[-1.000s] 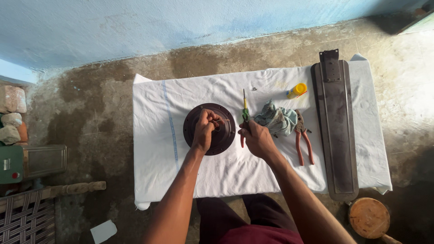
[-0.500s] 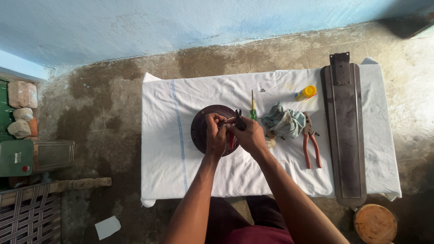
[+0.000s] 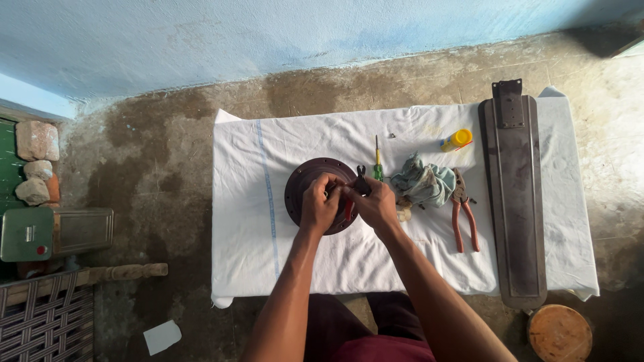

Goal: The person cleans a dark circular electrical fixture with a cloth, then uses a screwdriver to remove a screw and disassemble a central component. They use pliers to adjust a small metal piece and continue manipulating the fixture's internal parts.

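Note:
A dark brown round motor housing [image 3: 298, 191] lies on a table covered by a white cloth [image 3: 268, 248]. My left hand [image 3: 320, 204] is curled over the housing's centre and grips it. My right hand [image 3: 376, 204] is pressed against the left one. It holds small red-handled pliers [image 3: 362, 181], whose dark jaws stick up at the housing's right rim. What the jaws touch is hidden by my fingers.
Right of my hands lie a green-handled screwdriver [image 3: 378, 161], a crumpled bluish rag [image 3: 422, 182], larger red pliers [image 3: 463, 214], a yellow bottle [image 3: 457, 140] and a long dark fan blade [image 3: 516, 201]. A round wooden stool [image 3: 559, 333] stands lower right, a green metal box [image 3: 54, 232] and bricks [image 3: 37, 141] left.
My right hand has moved left from beside the screwdriver to meet my left hand over the housing, bringing the small pliers with it. My left hand stays on the housing.

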